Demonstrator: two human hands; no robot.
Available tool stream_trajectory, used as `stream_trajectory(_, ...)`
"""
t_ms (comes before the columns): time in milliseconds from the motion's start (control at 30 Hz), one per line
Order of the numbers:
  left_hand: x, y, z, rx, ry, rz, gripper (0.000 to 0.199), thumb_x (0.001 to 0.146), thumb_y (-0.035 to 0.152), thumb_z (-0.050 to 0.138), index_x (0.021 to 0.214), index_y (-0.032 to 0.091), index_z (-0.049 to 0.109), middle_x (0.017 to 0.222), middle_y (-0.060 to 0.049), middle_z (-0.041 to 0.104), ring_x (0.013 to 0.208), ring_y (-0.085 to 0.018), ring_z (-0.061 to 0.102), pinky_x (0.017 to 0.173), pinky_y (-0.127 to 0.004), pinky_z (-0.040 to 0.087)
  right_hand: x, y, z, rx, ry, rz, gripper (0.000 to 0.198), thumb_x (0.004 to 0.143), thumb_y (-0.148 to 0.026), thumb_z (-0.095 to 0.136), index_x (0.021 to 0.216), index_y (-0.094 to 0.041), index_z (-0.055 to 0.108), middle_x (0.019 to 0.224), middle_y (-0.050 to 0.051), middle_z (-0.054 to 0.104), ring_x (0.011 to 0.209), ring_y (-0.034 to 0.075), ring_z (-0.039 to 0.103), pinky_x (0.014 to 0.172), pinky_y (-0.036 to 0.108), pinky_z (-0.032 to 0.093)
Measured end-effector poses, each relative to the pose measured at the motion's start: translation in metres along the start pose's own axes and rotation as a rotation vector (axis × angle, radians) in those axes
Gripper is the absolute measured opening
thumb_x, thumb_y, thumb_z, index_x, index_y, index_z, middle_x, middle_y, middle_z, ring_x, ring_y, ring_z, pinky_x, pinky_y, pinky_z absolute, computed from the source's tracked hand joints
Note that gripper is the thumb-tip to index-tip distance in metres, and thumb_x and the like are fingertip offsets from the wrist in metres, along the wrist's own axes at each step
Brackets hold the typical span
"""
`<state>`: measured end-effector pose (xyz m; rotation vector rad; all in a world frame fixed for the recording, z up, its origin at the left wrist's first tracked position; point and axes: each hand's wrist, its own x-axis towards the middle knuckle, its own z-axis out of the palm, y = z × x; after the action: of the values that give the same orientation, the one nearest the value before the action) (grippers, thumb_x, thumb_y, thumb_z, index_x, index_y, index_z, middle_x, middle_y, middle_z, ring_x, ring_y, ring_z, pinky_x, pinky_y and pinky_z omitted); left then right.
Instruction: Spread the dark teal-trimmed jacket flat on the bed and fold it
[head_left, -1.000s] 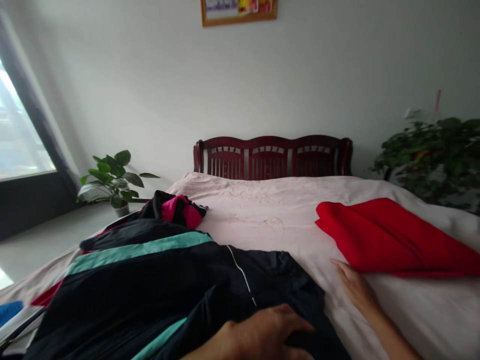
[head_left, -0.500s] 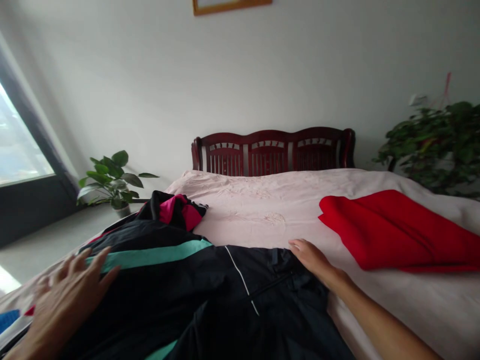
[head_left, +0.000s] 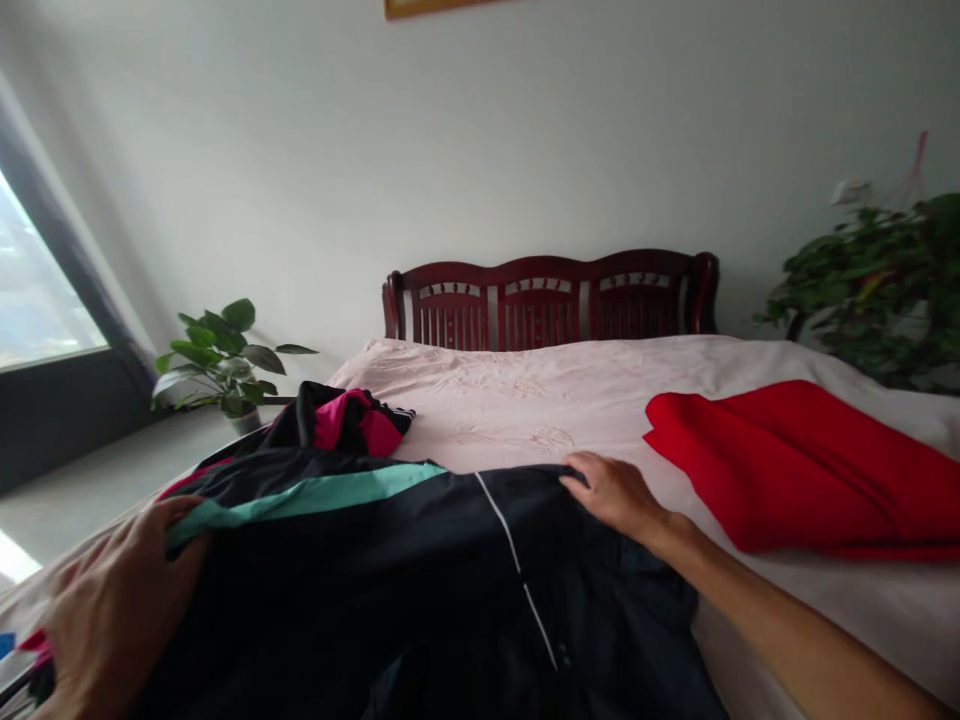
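Observation:
Dark navy track pants [head_left: 360,580] with a teal side stripe and thin white piping lie spread across the near part of the bed. My left hand [head_left: 124,600], at the lower left, grips the far edge of the leg by the teal stripe, thumb and fingers closed on the cloth. At the far right corner of the pants, my right hand [head_left: 611,490] pinches the fabric. The cloth between the two hands is drawn fairly straight along its far edge. The near end of the pants runs out of the view.
A red folded cloth [head_left: 795,470] lies on the pink bedsheet [head_left: 517,390] at right. A black and pink garment [head_left: 352,420] is heaped at left. Behind stands a dark wooden headboard [head_left: 540,300]. Potted plants [head_left: 225,350] flank the bed.
Both hands have closed on the pants; my left hand was spread over them before. The far edge has been lifted and straightened, and the right corner has shifted slightly up.

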<state>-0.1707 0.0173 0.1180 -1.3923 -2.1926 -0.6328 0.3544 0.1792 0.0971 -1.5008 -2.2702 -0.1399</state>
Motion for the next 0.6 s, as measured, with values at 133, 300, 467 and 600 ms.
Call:
stream_trajectory(133,0.042,0.09,-0.003,-0.185,0.032,-0.08,0.053,0.095,0.055,0.036,0.137,0.026,0.048,0.131,-0.004,0.064,0.111,-0.033,0.065,0.087,-0.045,0.054,0.015,0.062,-0.034,-0.162,0.217,0.281,0.033,0.093,-0.04,0.051,0.117,-0.026,0.068,0.112,0.007,0.073,0.097,0.025,0.066,0.075,0.033,0.047)
stream_trajectory(300,0.074,0.135,0.067,-0.222,-0.376,0.205,0.068,0.09,0.036,0.053,0.151,0.013,0.034,0.131,-0.013,0.066,0.109,-0.023,0.068,0.09,-0.032,0.052,-0.005,0.108,-0.027,-0.396,0.181,0.366,0.038,0.086,-0.027,0.053,0.12,-0.016,0.067,0.119,0.018,0.068,0.108,0.034,0.058,0.09,0.047,0.045)
stream_trajectory(467,0.035,0.104,0.114,-0.159,-0.529,0.357,0.045,0.093,0.034,0.044,0.13,0.02,0.064,0.132,-0.01,0.068,0.119,-0.025,0.065,0.104,-0.037,0.046,-0.062,0.09,0.021,-0.105,0.052,0.204,0.043,0.092,-0.038,0.046,0.126,-0.02,0.066,0.132,0.012,0.065,0.122,0.031,0.057,0.104,0.047,0.044)
stream_trajectory(600,0.004,0.059,0.122,-0.055,-0.458,0.515,0.042,0.092,0.031,0.045,0.123,0.023,0.071,0.135,-0.01,0.067,0.135,-0.03,0.054,0.12,-0.051,0.025,-0.099,0.065,0.059,0.015,-0.049,0.149,0.047,0.094,-0.043,0.042,0.13,-0.022,0.064,0.137,0.011,0.063,0.127,0.027,0.057,0.108,0.044,0.044)
